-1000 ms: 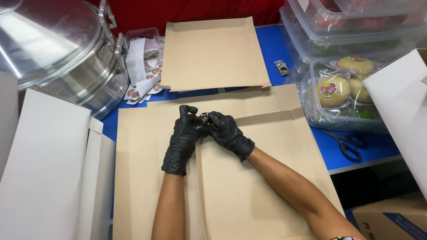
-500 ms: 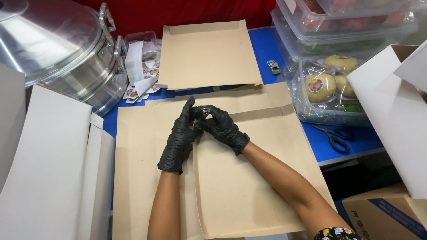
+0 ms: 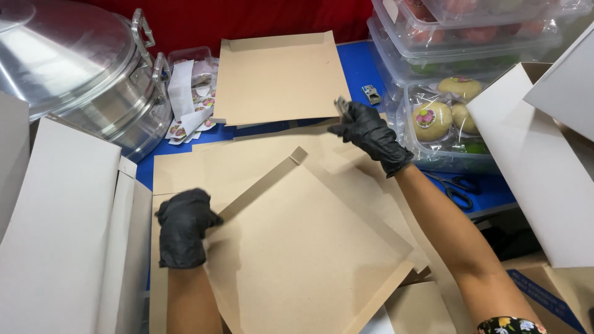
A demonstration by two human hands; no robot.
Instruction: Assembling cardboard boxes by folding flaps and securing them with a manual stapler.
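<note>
Gripping the left edge of a tan cardboard sheet (image 3: 303,247), the left hand (image 3: 182,226) in a black glove is curled shut on it, thumb on top, fingers tucked under. Sheet sits tilted, its folded flap (image 3: 263,182) running up & to the right from that hand. Left of the hand: white folded boxes (image 3: 62,235), touching or nearly so. Up & left of it, well apart: big steel steamer pot w/ lid (image 3: 68,74). Just right of the pot, above the hand: clear tub w/ sticker strips (image 3: 189,99) spilling out.

Under the held sheet lies more tan cardboard (image 3: 185,167), flat on the blue table (image 3: 365,68). Another tan sheet (image 3: 278,77) lies farther back, between the 2 hands & above both.

Right hand (image 3: 370,133), also black-gloved, is raised near the far right corner of the cardboard stack, fingers pinched narrow on a small metal clip-like item (image 3: 341,105); exact kind too small to tell. Just above & right of that hand: a 2nd small metal piece (image 3: 371,94) on the table. Right of the hand: clear plastic trays (image 3: 470,43) stacked, the lower 1 holding round wrapped buns (image 3: 433,120) w/ pink flower marks. Below & right of the hand, beside the forearm: black-handled scissors (image 3: 455,188) on the table. Far right: white open box (image 3: 538,167); brown carton (image 3: 557,297) below it.
</note>
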